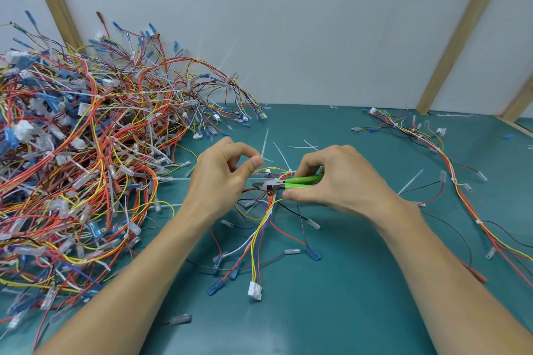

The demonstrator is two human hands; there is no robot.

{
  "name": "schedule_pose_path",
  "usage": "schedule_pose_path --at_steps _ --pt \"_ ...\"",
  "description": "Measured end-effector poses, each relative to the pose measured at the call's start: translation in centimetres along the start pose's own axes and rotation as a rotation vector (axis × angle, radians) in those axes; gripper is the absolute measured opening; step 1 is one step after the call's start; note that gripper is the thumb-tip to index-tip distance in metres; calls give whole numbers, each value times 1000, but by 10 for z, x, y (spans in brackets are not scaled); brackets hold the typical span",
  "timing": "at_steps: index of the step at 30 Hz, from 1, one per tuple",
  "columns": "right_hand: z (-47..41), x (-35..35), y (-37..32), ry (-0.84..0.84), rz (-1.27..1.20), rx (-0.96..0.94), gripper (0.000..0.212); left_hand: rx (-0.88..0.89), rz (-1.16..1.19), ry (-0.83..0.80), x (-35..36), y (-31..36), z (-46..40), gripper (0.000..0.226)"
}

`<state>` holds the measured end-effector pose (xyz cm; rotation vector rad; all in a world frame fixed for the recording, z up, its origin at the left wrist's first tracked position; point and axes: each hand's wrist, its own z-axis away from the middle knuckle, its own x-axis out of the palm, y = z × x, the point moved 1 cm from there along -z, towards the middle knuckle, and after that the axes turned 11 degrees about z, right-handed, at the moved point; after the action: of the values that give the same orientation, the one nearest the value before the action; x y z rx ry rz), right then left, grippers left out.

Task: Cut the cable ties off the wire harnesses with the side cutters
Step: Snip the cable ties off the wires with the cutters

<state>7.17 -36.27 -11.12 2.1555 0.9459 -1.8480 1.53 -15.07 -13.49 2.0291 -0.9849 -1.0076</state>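
A wire harness [261, 235] of red, yellow, blue and white wires lies on the green mat [331, 297] in front of me. My right hand [331, 179] grips the green-handled side cutters [288, 183], jaws pointing left at the harness bundle. My left hand [222, 173] pinches something at the harness top between thumb and curled fingers, just left of the jaws. What it pinches is too small to tell. A white cable tie [269, 212] still wraps the bundle below the cutters.
A big heap of tangled harnesses [86, 158] fills the left side. Another harness [450, 170] stretches along the right. Cut white cable ties [305, 147] lie scattered behind my hands. A white wall with wooden battens stands at the back.
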Motion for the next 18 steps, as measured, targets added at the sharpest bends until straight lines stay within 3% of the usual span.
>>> schedule_pose_path --at_steps 4,9,18 --pt "1 -1 2 -3 20 30 39 -6 72 63 -3 1 -1 9" --pt "-3 2 11 146 -54 154 40 -78 153 185 -11 -3 -5 13" --pt "-5 13 9 118 -204 296 41 -196 -199 120 -14 -14 -2 9"
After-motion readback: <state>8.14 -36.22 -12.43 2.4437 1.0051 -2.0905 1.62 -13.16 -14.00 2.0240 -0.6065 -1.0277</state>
